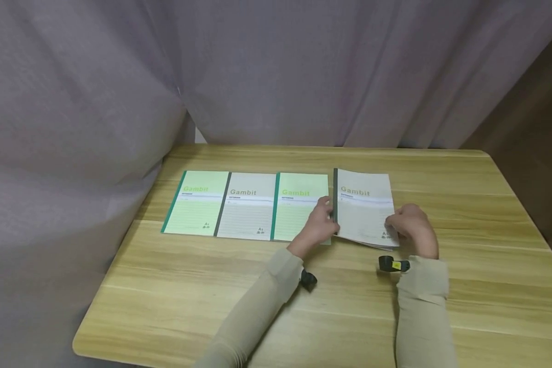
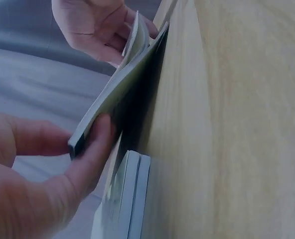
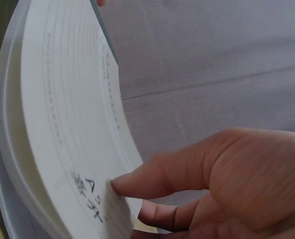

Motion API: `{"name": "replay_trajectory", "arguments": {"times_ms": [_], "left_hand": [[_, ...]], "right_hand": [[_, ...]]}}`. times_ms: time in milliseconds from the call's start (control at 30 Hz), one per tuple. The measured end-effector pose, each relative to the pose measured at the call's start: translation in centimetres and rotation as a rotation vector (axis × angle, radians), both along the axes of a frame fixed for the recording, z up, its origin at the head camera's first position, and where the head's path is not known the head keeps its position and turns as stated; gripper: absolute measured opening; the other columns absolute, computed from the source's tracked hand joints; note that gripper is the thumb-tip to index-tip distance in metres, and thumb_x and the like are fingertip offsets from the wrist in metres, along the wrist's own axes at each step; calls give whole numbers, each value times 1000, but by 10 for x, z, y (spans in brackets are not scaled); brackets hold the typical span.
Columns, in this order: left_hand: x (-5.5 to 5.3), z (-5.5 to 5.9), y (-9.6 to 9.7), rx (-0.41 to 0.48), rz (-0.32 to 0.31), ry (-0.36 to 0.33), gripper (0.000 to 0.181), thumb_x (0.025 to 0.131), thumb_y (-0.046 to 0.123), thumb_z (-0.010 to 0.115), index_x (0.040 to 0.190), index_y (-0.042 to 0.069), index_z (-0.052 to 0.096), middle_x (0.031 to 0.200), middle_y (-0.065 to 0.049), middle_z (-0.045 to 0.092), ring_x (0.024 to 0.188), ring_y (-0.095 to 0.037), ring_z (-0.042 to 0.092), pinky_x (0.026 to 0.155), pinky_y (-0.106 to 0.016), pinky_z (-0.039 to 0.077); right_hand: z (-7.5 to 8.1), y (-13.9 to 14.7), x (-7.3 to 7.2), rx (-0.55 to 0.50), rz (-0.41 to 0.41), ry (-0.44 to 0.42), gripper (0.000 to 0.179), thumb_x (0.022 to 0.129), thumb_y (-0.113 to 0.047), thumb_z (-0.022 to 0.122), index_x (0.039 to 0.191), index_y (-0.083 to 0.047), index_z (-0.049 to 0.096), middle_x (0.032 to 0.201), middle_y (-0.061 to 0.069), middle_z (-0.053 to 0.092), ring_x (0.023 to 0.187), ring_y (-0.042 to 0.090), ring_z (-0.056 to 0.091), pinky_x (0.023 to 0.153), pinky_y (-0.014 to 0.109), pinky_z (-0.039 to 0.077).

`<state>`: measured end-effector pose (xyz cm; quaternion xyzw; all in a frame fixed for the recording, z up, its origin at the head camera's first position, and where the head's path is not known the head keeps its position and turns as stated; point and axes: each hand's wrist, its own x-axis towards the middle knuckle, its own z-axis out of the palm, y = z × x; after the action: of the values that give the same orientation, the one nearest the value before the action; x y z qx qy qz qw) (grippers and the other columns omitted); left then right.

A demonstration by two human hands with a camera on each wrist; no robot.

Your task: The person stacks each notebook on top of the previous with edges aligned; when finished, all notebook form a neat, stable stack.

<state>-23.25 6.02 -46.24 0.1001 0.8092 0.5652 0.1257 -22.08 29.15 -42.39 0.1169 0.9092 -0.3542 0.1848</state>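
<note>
A grey-covered notebook (image 1: 364, 212) marked "Gambit", with a dark spine, is at the right end of a row of notebooks. My left hand (image 1: 316, 225) pinches its spine edge between thumb and fingers; that edge is tilted up off the table in the left wrist view. On the opposite side, my right hand (image 1: 416, 229) grips the right edge near the lower corner, thumb on the cover (image 3: 77, 114). The pages bow and fan apart along the lower edge. Just left of it lies a green notebook (image 1: 300, 214), partly covered by my left hand.
Farther left on the wooden table (image 1: 165, 296) lie another grey notebook (image 1: 246, 214) and a green notebook (image 1: 195, 209), side by side. Two layers (image 2: 132, 194) show at the nearby notebook's edge in the left wrist view. A grey curtain (image 1: 276, 76) hangs behind the table.
</note>
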Motion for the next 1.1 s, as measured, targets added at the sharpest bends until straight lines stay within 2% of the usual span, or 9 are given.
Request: {"name": "replay_trajectory", "arguments": {"times_ms": [100,200,267,333,433,533,800,900,1100], "left_hand": [[-1,-1,1,84,73,-39,57,72,-22,61,129,-11,59,154,-13,42,143,-32,38,115,-35,34],[-2,-3,0,176,123,-86,75,73,-23,59,144,-6,44,145,-15,54,139,-30,43,114,-35,35],[-2,-2,0,236,147,-117,82,74,-23,57,150,-2,36,139,-18,59,136,-31,48,112,-37,39],[-3,-1,-2,274,163,-137,82,74,-23,57,150,-1,36,139,-17,59,133,-31,51,109,-38,42],[-4,2,-5,317,170,-156,82,75,-23,56,151,0,36,140,-17,57,128,-30,54,101,-38,48],[-6,5,-8,317,166,-164,81,76,-21,57,151,1,37,141,-15,57,125,-27,56,99,-36,50],[-12,10,-18,253,120,-143,79,77,-21,61,150,2,41,139,-13,59,131,-26,52,108,-38,43],[-14,10,-22,255,111,-141,79,75,-22,61,149,1,42,136,-13,61,131,-27,52,104,-36,47],[-14,12,-32,281,77,-179,76,77,-21,60,148,1,43,137,-12,60,119,-26,59,84,-36,57]], "right_hand": [[2,0,0,-14,17,8,22,84,-12,53,63,-11,44,61,0,44,60,19,45,57,32,41],[5,0,1,-47,25,32,15,87,-13,53,80,0,55,78,7,53,71,21,49,62,32,46],[7,-1,2,-78,17,40,24,89,-13,53,98,9,57,93,14,55,80,24,53,67,33,50],[9,-1,2,-104,3,35,36,90,-13,53,114,14,52,106,20,53,90,28,54,72,34,51],[11,-2,1,-105,2,35,43,91,-13,53,122,17,48,114,25,51,100,34,52,77,35,49],[13,-3,0,-74,22,68,46,91,-11,54,124,19,47,118,30,51,105,37,50,78,35,45],[10,-6,-2,-61,44,168,48,88,-7,58,126,21,51,124,36,53,107,39,52,80,33,44],[10,-9,-3,-65,53,164,50,89,-7,58,130,22,49,124,36,54,103,36,55,77,30,46],[11,-15,-2,-106,63,156,48,91,-5,56,130,23,47,112,31,60,88,28,61,68,29,49]]}}
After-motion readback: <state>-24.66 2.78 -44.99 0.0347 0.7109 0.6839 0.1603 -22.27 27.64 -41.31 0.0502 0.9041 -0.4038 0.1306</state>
